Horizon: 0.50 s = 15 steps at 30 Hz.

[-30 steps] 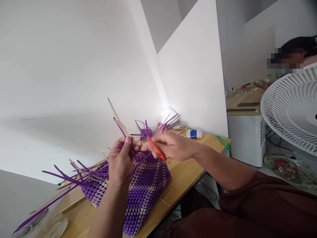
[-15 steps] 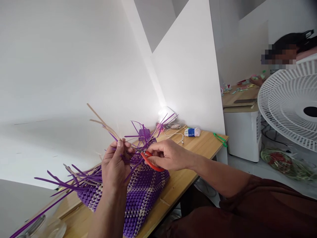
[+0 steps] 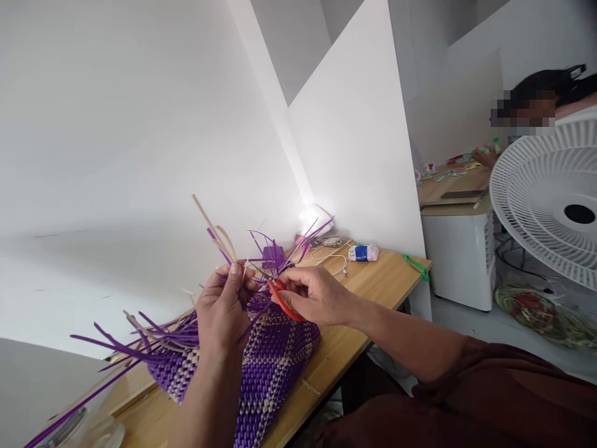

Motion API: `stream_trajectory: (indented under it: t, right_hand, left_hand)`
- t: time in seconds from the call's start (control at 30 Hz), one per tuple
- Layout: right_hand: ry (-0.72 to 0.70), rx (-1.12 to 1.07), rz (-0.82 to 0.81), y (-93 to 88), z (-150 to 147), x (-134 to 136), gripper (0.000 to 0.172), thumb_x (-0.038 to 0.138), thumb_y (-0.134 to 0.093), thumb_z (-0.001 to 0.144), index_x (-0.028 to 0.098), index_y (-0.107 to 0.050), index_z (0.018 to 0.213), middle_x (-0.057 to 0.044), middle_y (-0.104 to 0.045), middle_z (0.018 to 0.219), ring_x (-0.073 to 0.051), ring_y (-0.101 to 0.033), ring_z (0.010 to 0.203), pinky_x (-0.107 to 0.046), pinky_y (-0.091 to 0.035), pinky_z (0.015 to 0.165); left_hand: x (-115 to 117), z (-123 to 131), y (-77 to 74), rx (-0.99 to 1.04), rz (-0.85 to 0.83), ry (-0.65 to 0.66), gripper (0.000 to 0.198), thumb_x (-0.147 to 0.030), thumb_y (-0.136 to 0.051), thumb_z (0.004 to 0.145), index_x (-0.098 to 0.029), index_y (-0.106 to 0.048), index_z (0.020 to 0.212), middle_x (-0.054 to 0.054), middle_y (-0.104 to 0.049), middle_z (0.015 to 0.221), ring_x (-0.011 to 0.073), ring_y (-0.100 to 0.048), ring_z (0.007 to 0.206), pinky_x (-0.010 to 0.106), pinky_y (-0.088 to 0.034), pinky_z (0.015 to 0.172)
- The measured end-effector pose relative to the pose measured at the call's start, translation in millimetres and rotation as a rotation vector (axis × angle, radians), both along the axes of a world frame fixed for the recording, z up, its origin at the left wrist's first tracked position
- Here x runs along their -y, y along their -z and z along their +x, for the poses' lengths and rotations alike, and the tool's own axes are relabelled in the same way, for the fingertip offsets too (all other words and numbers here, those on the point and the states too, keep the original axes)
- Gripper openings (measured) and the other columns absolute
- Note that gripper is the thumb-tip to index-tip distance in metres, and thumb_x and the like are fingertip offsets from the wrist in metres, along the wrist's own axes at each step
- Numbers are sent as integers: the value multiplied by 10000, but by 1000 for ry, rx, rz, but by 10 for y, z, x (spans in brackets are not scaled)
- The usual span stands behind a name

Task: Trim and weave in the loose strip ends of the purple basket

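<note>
A purple and cream woven basket (image 3: 275,367) lies on the wooden table, with long loose strips sticking out along its edge. Above that edge my left hand (image 3: 226,298) pinches several cream and purple strips (image 3: 215,233) between thumb and fingers, their free ends pointing up and left. My right hand (image 3: 317,295) grips orange-handled scissors (image 3: 285,303). Their blades point left toward my left fingers, among the strips; whether they touch one is hard to make out. More loose purple strips (image 3: 135,342) fan out to the left of my left wrist.
On the wooden table (image 3: 377,280) are a bright lamp (image 3: 314,219), a yarn ball with a blue label (image 3: 364,252), a white cable and a green strip (image 3: 416,266). A glass jar (image 3: 74,429) stands at lower left. A white fan (image 3: 550,186) and another person are at right.
My left hand has shifted slightly right, closer to the scissors, and the strips it holds have swung to the right. The scissors' blades now show more clearly. The view has moved slightly.
</note>
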State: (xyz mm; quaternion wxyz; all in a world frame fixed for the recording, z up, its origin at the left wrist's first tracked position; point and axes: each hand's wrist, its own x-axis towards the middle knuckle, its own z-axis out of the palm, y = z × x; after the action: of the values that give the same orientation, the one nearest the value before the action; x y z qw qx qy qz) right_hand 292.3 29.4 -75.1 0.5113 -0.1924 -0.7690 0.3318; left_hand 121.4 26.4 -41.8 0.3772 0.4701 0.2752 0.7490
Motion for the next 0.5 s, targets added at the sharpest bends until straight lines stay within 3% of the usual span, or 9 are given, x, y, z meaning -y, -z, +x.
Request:
stream_trajectory:
  t: [0.17, 0.33, 0.5]
  right_hand:
    - [9, -70, -46, -60, -127, 32, 231, 384, -715, 836, 159, -666, 862, 29, -561, 625, -86, -463, 543, -227, -347, 491]
    - [107, -210, 3, -283, -341, -76, 234, 360, -748, 778, 180, -681, 912, 18, -602, 687, -95, -480, 592, -241, -406, 544]
    - [155, -255, 36, -478, -516, -221, 213, 368, -718, 778, 181, -615, 761, -4, -620, 694, -115, -533, 629, -260, -459, 598]
  left_hand:
    - [-11, 30, 21, -61, 68, -57, 308, -355, -851, 707, -150, -652, 820, -23, -624, 700, 51, -501, 548, 159, -450, 547]
    - [2, 17, 46, -95, 61, -37, 262, -364, -812, 758, -156, -671, 837, -13, -640, 731, 62, -528, 583, 168, -445, 576]
    - [32, -3, 26, -96, 75, 10, 242, -342, -798, 770, -158, -642, 750, -30, -580, 598, 65, -495, 544, 165, -406, 553]
